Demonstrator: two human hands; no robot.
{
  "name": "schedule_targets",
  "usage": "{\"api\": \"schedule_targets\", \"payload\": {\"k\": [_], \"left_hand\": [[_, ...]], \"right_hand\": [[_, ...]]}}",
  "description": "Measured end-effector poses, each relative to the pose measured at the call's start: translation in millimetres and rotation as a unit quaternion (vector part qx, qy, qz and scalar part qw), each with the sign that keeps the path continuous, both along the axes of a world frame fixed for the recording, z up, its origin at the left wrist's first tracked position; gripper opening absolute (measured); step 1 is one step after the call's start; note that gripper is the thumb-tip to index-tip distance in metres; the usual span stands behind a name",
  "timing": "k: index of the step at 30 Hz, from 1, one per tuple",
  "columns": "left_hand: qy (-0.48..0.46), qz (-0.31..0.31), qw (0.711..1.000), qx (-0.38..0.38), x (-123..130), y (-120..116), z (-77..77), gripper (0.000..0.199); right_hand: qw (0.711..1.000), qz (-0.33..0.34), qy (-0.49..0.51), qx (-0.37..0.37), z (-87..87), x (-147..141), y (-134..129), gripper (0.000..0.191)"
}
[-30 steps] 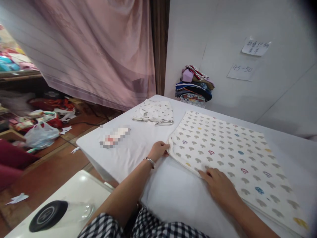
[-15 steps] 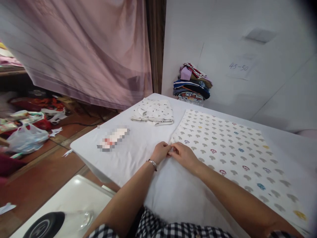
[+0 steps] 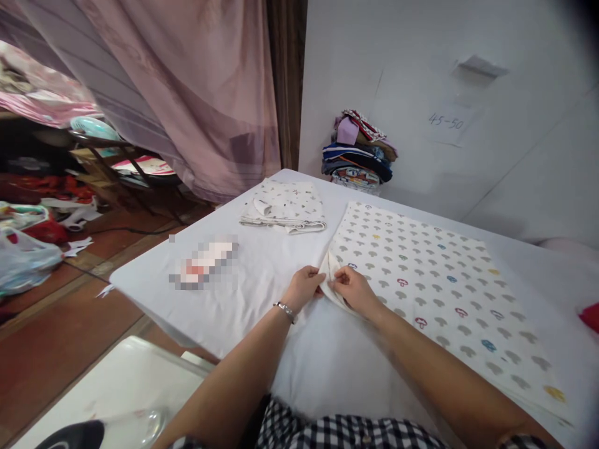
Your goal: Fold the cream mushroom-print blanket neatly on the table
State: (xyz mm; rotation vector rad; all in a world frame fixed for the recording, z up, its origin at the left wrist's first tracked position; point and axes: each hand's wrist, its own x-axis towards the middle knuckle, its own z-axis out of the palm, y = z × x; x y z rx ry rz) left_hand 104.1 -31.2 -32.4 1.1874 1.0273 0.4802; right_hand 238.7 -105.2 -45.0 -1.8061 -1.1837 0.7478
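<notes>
So the left hand is pinching the near-left corner of the mushroom-print cloth between its fingers, while the right hand is sitting just beside it at about 3 o'clock, fingers curled and gripping the turned-up edge of that same corner. The cloth is lying flat on the white worktop, spreading out from the hands toward 1 to 4 o'clock. A folded small-print cloth is resting at roughly 11 o'clock from the hands, and a pile of folded clothes is standing at 12 to 1 o'clock, by the wall.
</notes>
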Motion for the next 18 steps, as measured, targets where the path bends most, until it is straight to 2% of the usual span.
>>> {"api": "schedule_targets", "payload": {"k": [7, 13, 18], "left_hand": [[-0.007, 0.006, 1.0, -0.02, -1.2, -0.3, 5.4, 0.008], [-0.024, -0.005, 1.0, -0.014, -1.9, 0.1, 2.3, 0.009], [-0.02, 0.003, 1.0, -0.004, -2.3, -0.5, 2.5, 0.018]], "right_hand": [[0.992, 0.039, 0.099, 0.075, 1.9, -10.9, 5.0, 0.02], [0.989, 0.034, 0.135, 0.049, 0.1, -18.1, 5.7, 0.019], [0.993, 0.019, 0.106, 0.042, -4.5, -18.7, 5.5, 0.016]]}}
